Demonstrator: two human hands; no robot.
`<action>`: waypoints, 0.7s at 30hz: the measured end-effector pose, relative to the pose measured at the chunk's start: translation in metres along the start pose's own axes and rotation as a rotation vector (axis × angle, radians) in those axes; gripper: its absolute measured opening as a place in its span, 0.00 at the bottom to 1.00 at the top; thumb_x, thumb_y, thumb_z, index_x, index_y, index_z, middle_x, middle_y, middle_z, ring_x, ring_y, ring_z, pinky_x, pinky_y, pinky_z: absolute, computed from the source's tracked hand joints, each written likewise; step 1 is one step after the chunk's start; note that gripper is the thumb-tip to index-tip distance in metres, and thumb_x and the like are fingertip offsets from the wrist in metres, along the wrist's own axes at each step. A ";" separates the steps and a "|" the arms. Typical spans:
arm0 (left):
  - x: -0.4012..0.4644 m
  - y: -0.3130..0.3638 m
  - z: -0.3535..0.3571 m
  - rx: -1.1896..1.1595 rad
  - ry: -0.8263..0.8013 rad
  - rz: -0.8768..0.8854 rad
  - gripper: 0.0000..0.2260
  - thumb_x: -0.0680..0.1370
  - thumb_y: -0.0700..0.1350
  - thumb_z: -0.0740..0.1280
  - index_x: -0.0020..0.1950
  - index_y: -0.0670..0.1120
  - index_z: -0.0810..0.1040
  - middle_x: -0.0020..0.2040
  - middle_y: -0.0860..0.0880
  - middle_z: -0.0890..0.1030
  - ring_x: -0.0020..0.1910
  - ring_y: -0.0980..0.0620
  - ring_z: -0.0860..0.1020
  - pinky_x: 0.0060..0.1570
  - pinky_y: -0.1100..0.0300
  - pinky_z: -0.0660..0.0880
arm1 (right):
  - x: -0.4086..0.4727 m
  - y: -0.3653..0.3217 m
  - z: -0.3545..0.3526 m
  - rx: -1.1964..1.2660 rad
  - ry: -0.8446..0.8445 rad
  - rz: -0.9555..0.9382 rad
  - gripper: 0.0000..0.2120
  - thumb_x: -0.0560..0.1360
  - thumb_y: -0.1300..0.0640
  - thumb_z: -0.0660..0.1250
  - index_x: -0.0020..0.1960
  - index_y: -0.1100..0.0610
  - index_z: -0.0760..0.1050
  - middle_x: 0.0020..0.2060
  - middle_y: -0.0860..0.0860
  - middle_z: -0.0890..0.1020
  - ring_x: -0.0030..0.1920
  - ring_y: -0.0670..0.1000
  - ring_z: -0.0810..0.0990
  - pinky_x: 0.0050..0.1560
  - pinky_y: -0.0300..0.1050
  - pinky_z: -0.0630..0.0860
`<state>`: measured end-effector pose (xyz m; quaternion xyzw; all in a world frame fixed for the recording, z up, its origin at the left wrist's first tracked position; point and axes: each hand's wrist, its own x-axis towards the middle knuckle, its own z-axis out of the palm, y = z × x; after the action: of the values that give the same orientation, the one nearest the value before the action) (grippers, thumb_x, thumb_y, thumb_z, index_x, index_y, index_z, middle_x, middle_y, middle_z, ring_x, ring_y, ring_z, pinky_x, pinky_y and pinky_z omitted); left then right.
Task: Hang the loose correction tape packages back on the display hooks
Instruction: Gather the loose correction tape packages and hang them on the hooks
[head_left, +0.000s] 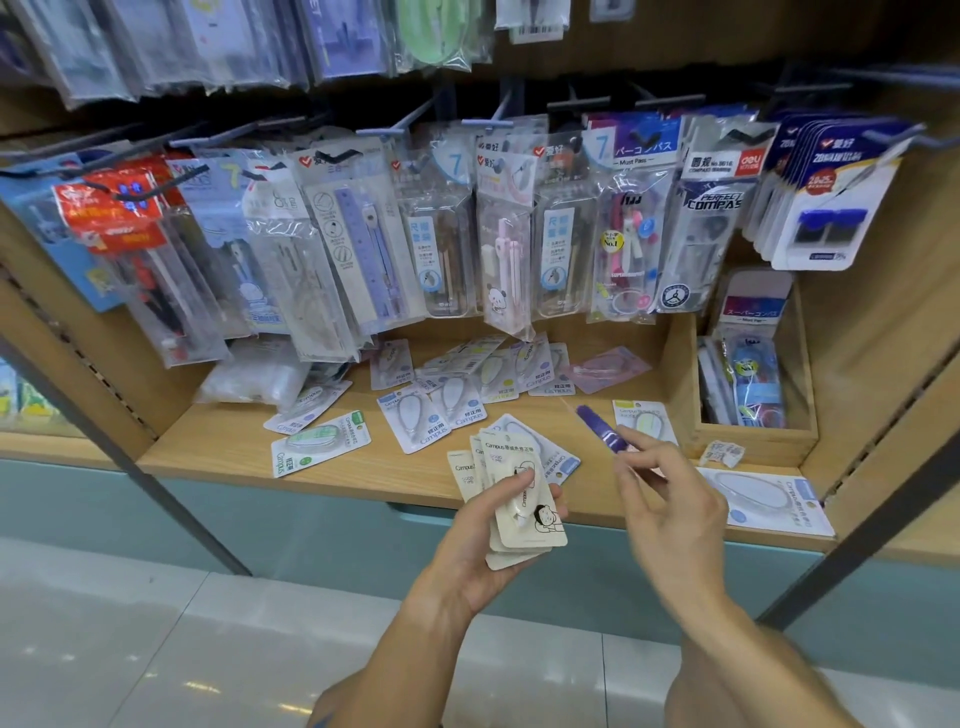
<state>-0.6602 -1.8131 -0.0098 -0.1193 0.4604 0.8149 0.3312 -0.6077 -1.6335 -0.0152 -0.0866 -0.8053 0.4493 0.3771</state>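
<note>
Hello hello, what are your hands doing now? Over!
Left hand grips stack of cream packages. Right hand open, holding nothing. Loose packages on shelf. Nothing blocking.

The right hand (670, 499) is motion-blurred, and hanging packs (332, 249) hide the wooden shelf's (218, 441) back.
</note>
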 end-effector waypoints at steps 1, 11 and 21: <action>-0.002 -0.003 0.000 -0.025 -0.015 0.007 0.19 0.76 0.47 0.74 0.66 0.43 0.83 0.63 0.38 0.85 0.59 0.41 0.85 0.58 0.49 0.77 | -0.005 -0.011 -0.001 0.032 -0.025 -0.031 0.09 0.76 0.66 0.73 0.46 0.54 0.77 0.60 0.43 0.84 0.57 0.44 0.84 0.56 0.45 0.80; -0.013 -0.015 0.013 -0.038 -0.137 0.140 0.32 0.61 0.48 0.87 0.63 0.43 0.86 0.59 0.38 0.85 0.53 0.43 0.86 0.52 0.50 0.84 | -0.033 -0.049 -0.011 0.174 -0.399 -0.046 0.08 0.74 0.50 0.75 0.52 0.46 0.83 0.70 0.40 0.76 0.71 0.49 0.75 0.65 0.40 0.73; -0.148 0.086 0.151 0.195 -0.141 0.007 0.24 0.68 0.37 0.79 0.63 0.43 0.85 0.60 0.37 0.85 0.57 0.40 0.85 0.52 0.49 0.83 | 0.065 -0.190 -0.107 0.606 -0.203 0.775 0.30 0.62 0.46 0.84 0.62 0.46 0.81 0.56 0.49 0.85 0.55 0.48 0.84 0.51 0.43 0.81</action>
<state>-0.5884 -1.7824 0.2044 -0.0275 0.5135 0.7737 0.3700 -0.5426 -1.6424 0.2025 -0.2220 -0.5798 0.7760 0.1106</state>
